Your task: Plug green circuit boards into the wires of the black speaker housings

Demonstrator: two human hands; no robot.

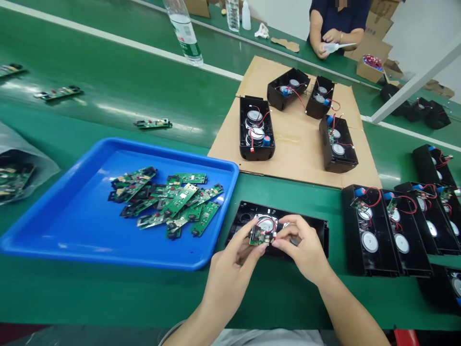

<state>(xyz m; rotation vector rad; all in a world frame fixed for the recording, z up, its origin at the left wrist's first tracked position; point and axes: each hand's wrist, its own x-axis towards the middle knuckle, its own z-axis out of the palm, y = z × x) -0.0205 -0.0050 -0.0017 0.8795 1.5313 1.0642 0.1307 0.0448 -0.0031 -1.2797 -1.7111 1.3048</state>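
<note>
My left hand pinches a small green circuit board just above an open black speaker housing that lies on the green table in front of me. My right hand meets it from the right, fingertips on the red and white wire connector at the board's edge. Round speaker cones show inside the housing under the board. My hands hide the middle of the housing.
A blue tray with several green boards sits to the left. A cardboard sheet carries several open housings. More housings line the right. Another person's hands work across the table. A bottle stands far back.
</note>
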